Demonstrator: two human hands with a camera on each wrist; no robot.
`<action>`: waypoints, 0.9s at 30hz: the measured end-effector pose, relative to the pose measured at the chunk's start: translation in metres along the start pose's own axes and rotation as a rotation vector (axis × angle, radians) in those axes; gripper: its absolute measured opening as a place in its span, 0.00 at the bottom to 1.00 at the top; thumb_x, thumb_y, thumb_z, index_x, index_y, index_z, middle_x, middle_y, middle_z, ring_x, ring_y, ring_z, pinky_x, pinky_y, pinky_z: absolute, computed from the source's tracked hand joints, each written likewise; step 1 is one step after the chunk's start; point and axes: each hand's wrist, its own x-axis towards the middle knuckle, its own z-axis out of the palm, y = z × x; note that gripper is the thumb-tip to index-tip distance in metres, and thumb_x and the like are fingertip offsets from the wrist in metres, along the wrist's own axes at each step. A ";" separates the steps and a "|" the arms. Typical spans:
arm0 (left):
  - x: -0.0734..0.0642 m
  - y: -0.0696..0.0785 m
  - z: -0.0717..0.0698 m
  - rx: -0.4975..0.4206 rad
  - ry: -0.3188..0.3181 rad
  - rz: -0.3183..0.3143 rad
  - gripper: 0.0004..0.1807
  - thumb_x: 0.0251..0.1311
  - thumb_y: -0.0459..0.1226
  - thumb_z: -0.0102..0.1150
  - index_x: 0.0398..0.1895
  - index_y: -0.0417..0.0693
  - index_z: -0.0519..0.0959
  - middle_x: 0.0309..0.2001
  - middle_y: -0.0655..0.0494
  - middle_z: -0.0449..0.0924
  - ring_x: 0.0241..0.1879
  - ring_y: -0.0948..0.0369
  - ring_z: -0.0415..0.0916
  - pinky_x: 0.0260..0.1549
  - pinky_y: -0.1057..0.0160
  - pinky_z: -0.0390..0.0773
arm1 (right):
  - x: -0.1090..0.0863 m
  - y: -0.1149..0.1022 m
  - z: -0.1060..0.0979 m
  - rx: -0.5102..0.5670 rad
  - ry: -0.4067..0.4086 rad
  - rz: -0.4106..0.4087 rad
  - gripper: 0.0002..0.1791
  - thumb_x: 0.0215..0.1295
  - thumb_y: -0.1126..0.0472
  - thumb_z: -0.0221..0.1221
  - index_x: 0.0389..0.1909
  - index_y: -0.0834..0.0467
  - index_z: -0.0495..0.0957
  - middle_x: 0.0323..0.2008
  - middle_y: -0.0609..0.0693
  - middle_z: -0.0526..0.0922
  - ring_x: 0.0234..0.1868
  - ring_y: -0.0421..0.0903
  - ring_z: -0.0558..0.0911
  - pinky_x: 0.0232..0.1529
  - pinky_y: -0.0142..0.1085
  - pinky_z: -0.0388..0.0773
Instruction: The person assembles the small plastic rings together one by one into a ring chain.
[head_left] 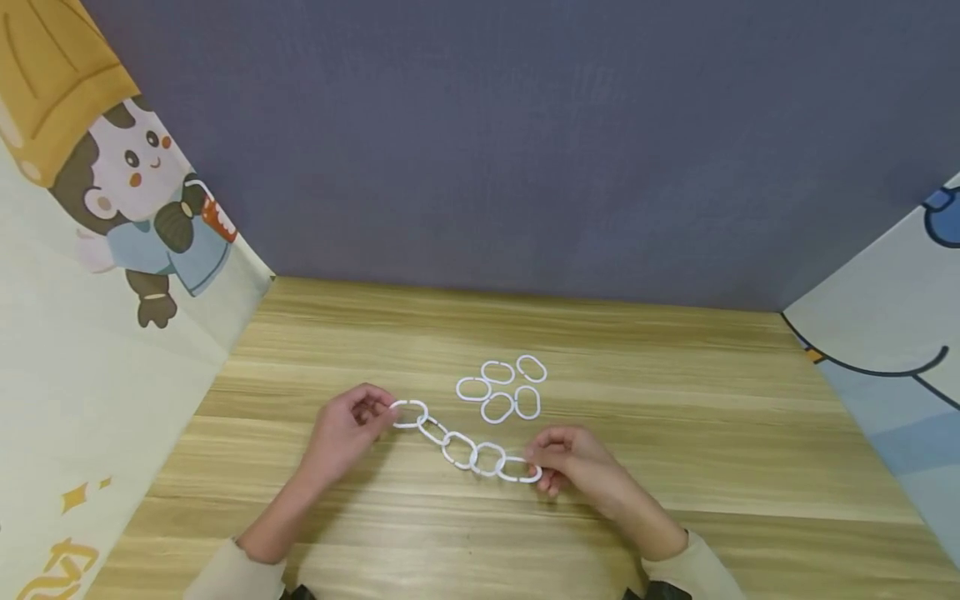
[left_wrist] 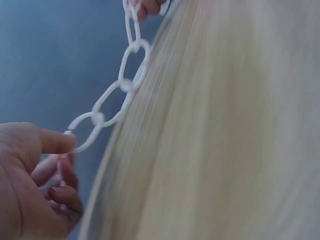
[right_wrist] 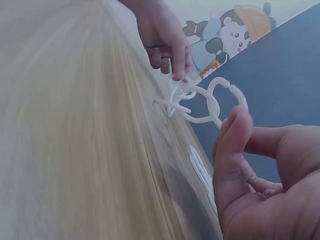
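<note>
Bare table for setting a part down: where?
Wooden tabletop is bare right of the five loose white links, toward the right wall; also between the forearms, nearer the wearer than the white chain. Crowded: centre, with links, chain, left hand and right hand.

The left sleeve (head_left: 236, 575) and right sleeve (head_left: 693, 571) are pale cream. A small black piece (head_left: 663, 591) shows beside each one.

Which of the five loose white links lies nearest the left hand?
The leftmost loose link on the table: the other four links all lie farther right, away from the left hand, which pinches the chain.
</note>
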 end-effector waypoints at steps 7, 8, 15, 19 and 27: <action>0.000 0.000 -0.017 0.165 -0.078 -0.014 0.05 0.66 0.31 0.75 0.42 0.41 0.87 0.33 0.54 0.84 0.30 0.60 0.75 0.29 0.67 0.74 | 0.001 0.006 0.008 0.239 -0.110 0.059 0.06 0.79 0.68 0.61 0.40 0.59 0.84 0.30 0.45 0.86 0.25 0.31 0.82 0.29 0.22 0.82; 0.000 0.000 -0.019 0.185 -0.086 -0.016 0.05 0.66 0.31 0.75 0.42 0.42 0.87 0.33 0.55 0.84 0.31 0.60 0.76 0.30 0.66 0.75 | 0.001 0.007 0.010 0.268 -0.116 0.057 0.06 0.80 0.69 0.60 0.40 0.59 0.84 0.30 0.46 0.86 0.25 0.30 0.83 0.29 0.22 0.82; -0.003 -0.001 -0.025 0.279 -0.172 -0.021 0.06 0.64 0.30 0.76 0.38 0.44 0.86 0.31 0.58 0.83 0.32 0.60 0.78 0.33 0.65 0.76 | 0.000 0.010 0.019 0.386 -0.142 0.056 0.10 0.82 0.69 0.57 0.41 0.58 0.85 0.30 0.44 0.87 0.25 0.28 0.83 0.29 0.19 0.81; -0.005 0.001 -0.027 0.322 -0.235 -0.033 0.07 0.63 0.31 0.77 0.37 0.46 0.85 0.30 0.59 0.82 0.32 0.61 0.77 0.33 0.65 0.75 | 0.000 0.012 0.026 0.422 -0.195 0.072 0.11 0.82 0.68 0.55 0.40 0.56 0.85 0.29 0.42 0.87 0.25 0.26 0.83 0.29 0.18 0.80; -0.008 0.009 -0.028 0.395 -0.246 -0.025 0.11 0.60 0.30 0.79 0.37 0.46 0.83 0.30 0.59 0.81 0.31 0.61 0.76 0.35 0.61 0.76 | 0.001 0.013 0.036 0.474 -0.216 0.089 0.12 0.83 0.69 0.54 0.40 0.56 0.84 0.28 0.42 0.87 0.25 0.26 0.84 0.30 0.18 0.81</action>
